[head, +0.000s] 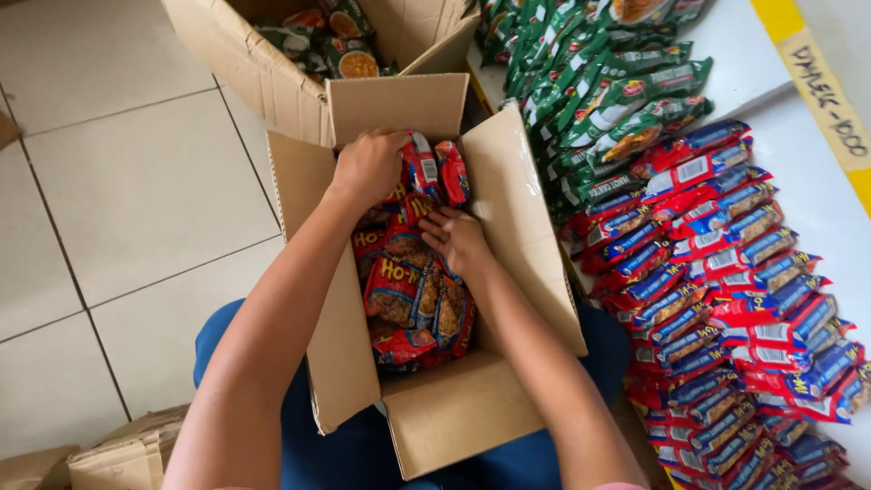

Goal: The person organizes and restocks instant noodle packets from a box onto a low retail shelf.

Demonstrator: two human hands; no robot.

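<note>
Head view: an open cardboard box [435,426] rests on the person's lap, full of red snack packets [413,290]. Left hand [367,166] is curled, fingers closed over packets at the far end of the box. Right hand [456,238] lies loosely spread, palm down on the packets. Rows of red-and-blue packets [726,272] and green packets [608,91] lie on a white table [817,181] to the right; another box [245,63] stands behind
</note>
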